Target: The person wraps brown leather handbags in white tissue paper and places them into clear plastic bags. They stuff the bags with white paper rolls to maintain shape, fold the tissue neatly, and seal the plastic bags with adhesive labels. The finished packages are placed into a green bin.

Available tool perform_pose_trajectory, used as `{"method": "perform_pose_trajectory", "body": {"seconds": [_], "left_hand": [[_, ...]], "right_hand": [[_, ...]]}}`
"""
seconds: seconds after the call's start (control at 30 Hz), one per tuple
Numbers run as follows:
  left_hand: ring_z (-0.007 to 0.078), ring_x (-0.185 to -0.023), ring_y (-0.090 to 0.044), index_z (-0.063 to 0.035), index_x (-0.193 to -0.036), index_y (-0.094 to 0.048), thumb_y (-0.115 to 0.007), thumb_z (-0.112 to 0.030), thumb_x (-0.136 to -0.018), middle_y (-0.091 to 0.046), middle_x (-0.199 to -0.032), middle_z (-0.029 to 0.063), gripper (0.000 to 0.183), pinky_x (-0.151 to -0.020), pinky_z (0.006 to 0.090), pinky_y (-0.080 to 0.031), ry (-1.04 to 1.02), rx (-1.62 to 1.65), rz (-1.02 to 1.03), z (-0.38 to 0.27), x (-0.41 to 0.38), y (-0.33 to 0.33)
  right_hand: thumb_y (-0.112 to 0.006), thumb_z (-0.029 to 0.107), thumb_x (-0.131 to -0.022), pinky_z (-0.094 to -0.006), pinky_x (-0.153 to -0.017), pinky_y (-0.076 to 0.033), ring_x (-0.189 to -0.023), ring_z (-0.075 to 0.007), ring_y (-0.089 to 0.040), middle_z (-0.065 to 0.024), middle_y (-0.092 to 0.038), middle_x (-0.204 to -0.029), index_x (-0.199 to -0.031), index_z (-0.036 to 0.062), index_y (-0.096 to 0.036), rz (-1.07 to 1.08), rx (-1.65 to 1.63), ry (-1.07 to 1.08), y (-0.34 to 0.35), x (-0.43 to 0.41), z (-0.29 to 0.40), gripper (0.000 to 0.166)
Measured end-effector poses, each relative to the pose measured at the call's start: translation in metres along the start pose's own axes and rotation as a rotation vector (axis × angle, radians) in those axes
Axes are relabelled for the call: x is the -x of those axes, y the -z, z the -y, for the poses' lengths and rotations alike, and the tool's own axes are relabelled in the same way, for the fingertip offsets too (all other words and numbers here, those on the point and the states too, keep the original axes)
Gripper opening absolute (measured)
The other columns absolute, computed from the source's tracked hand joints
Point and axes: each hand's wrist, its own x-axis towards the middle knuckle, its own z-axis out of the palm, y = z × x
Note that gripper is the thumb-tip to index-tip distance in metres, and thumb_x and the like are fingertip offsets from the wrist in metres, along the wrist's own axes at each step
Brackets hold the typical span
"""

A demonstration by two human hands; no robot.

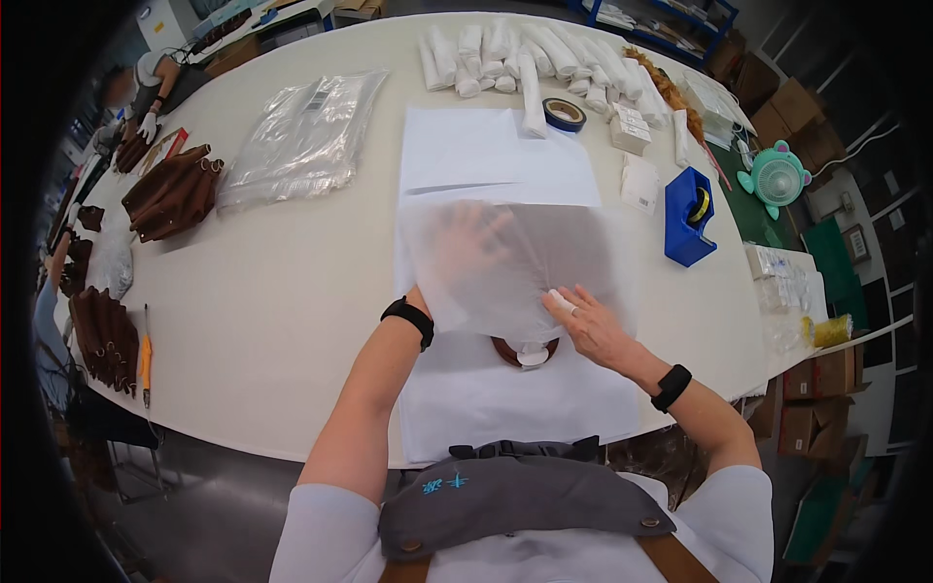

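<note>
A translucent sheet of thin white wrapping (481, 284) covers a dark brown item on a stack of white paper (503, 164). My left hand (474, 237) shows through the sheet, under it, with its fingers spread. With a white wrap on one finger, my right hand (592, 324) lies on the sheet's lower right edge, fingers apart. A round brown handle (503, 353) with a white piece around it sticks out below the sheet. What my left palm touches is blurred by the sheet.
Clear plastic bags (302, 138), brown leather bags (175, 193) and a screwdriver (146, 361) lie left. White rolled bundles (503, 55) and a tape roll (564, 115) lie at the back. A blue tape dispenser (685, 240) and green fan (778, 178) stand right. Other people work far left.
</note>
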Motion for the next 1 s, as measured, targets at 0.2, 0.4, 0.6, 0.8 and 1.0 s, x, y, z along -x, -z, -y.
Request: {"method": "perform_pose_trajectory", "body": {"seconds": [0.2, 0.4, 0.6, 0.8, 1.0], "left_hand": [[0.0356, -0.125, -0.032, -0.0163, -0.128, -0.044, -0.048, -0.037, -0.084, -0.039, -0.133, 0.0162, 0.049, -0.096, 0.0582, -0.024, -0.272, 0.341, -0.022, 0.053, 0.011, -0.007], [0.0356, -0.129, -0.026, -0.0105, -0.128, -0.044, -0.042, -0.020, -0.088, -0.038, -0.135, 0.0151, 0.041, -0.104, 0.0538, -0.018, 0.404, -0.044, -0.048, 0.097, 0.033, 0.047], [0.0391, -0.133, -0.010, -0.0254, -0.132, -0.041, -0.053, -0.051, -0.081, -0.018, -0.145, 0.0146, 0.059, -0.097, 0.0684, -0.004, -0.208, 0.108, 0.315, -0.062, 0.075, 0.034], [0.0402, -0.134, -0.004, -0.0278, -0.130, -0.044, -0.058, -0.058, -0.073, -0.014, -0.146, 0.0127, 0.065, -0.096, 0.0683, -0.001, -0.173, 0.147, 0.279, -0.070, 0.097, 0.014], [0.0384, -0.134, 0.006, -0.0239, -0.132, -0.043, -0.057, -0.056, -0.076, -0.008, -0.148, 0.0133, 0.066, -0.097, 0.0646, 0.007, -0.151, 0.140, 0.382, -0.074, 0.093, 0.019]], "right_hand": [[-0.044, 0.001, -0.078, -0.0424, -0.104, -0.027, -0.125, -0.0365, -0.034, -0.0256, -0.038, -0.130, -0.132, -0.0037, -0.030, -0.040, 0.159, 0.060, -0.007, 0.008, 0.012, 0.055], [-0.050, 0.011, -0.074, -0.0455, -0.103, -0.025, -0.128, -0.0432, -0.025, -0.0324, -0.029, -0.133, -0.134, -0.0041, -0.028, -0.104, 0.129, 0.037, -0.026, 0.015, 0.026, 0.065], [-0.049, 0.016, -0.078, -0.0469, -0.105, -0.020, -0.128, -0.0438, -0.024, -0.0350, -0.024, -0.134, -0.136, -0.0023, -0.024, -0.145, 0.050, -0.080, -0.040, 0.026, 0.027, 0.066], [-0.045, 0.020, -0.087, -0.0519, -0.105, -0.016, -0.126, -0.0430, -0.027, -0.0285, -0.034, -0.132, -0.134, -0.0031, -0.028, -0.272, -0.062, -0.630, -0.084, 0.105, 0.045, 0.054], [-0.048, -0.001, -0.077, -0.0475, -0.100, -0.029, -0.111, -0.0324, -0.049, -0.0184, -0.056, -0.110, -0.120, 0.0051, -0.049, -0.557, -0.333, -0.550, -0.088, 0.115, 0.044, 0.043]]}}
